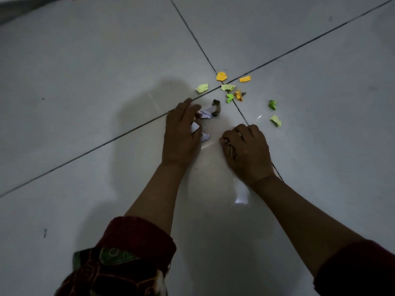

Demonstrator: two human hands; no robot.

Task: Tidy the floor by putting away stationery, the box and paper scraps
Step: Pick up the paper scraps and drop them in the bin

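Left hand [181,133] palm-down on the floor [85,103], fingers fairly straight and spread, reaching forward; fingertips touch pale lilac scraps [204,113], with more lilac bits showing at the thumb side. Forearm runs straight back to a dark red patterned sleeve [128,253] rolled above the wrist.

Right hand [245,146] knuckles-up, fingers curled tight into a fist; brownish scraps [232,152] poke out from under the curled fingers, so it grips gathered paper. Wrist bent inward, forearm angling back to the right.

Between and just ahead of the hands: one dark crumpled scrap [216,107] touching the lilac ones.

Farther out, clustered round the crossing of the tile joints [222,86]: two orange scraps [221,76], pale green scraps [202,88], a bright green bit [230,98] beside an orange-brown one [239,95]. Two further green scraps [272,104] lie apart to the right of the joint crossing, ahead of the right hand.

Lighting dim; floor glossy grey tile.
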